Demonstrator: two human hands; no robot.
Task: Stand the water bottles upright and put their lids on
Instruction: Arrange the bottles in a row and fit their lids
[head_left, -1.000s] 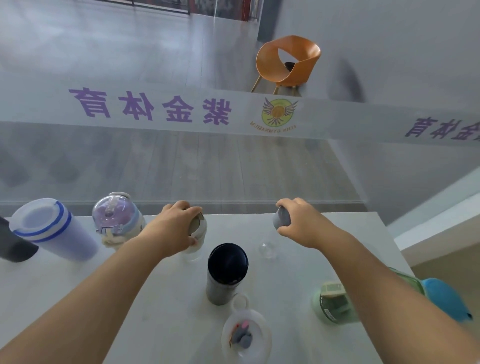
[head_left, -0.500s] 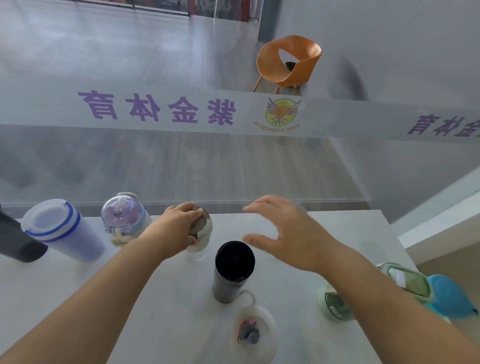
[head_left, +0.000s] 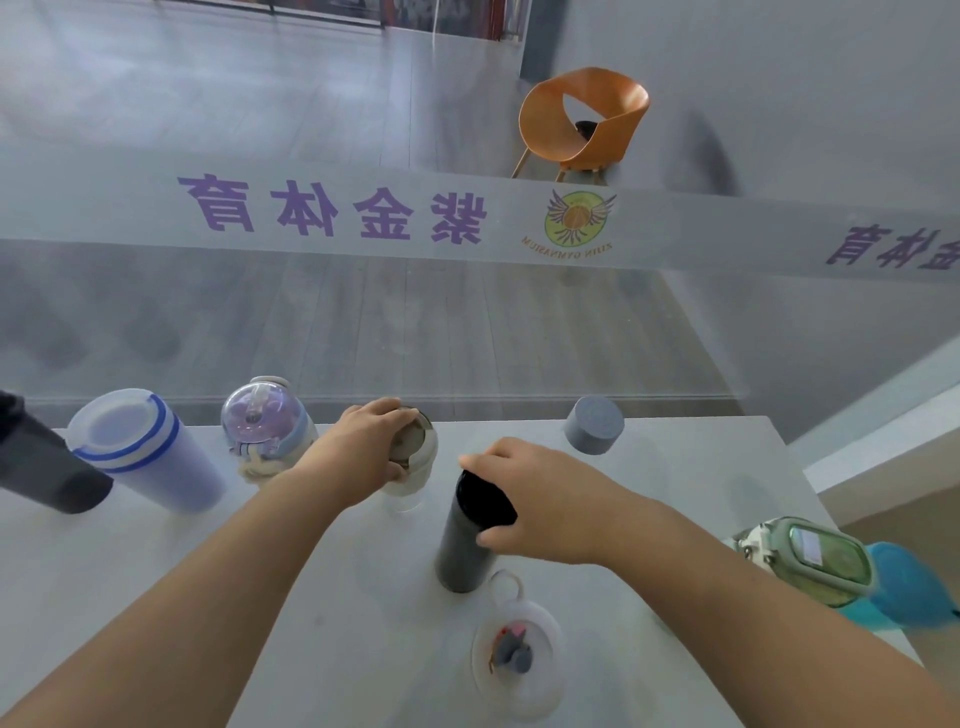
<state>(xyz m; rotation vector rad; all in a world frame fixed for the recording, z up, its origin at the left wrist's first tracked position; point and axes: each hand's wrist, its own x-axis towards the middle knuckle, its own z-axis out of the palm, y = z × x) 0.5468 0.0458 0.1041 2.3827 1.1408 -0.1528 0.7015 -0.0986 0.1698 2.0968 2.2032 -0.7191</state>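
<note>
Black bottle (head_left: 462, 545) stood upright near the middle of the table (head_left: 311, 623), long axis vertical, open mouth up, no lid on. Right hand (head_left: 545, 499) came in from the right, palm down, forearm low over the table; fingers curled over the far rim and thumb pressed on the near side, clamped round the bottle's top. Left hand (head_left: 358, 457) reached forward, palm down on a small pale bottle (head_left: 410, 483) just behind and left of the black one, also upright; fingers wrapped tight on its metal lid (head_left: 413, 439). Grey lid (head_left: 595, 423) sat alone at the far right of the table, well apart from both hands. Clear lid (head_left: 519, 660) with a loop lay flat just in front of the black bottle. Green bottle (head_left: 810, 558) lay on its side at the right edge, long axis roughly left-right, a blue bottle (head_left: 904, 582) touching it. At far left stood a purple-domed bottle (head_left: 265, 431), a blue-striped cup (head_left: 140, 452) and a dark bottle (head_left: 41, 467), cut off by the edge.
</note>
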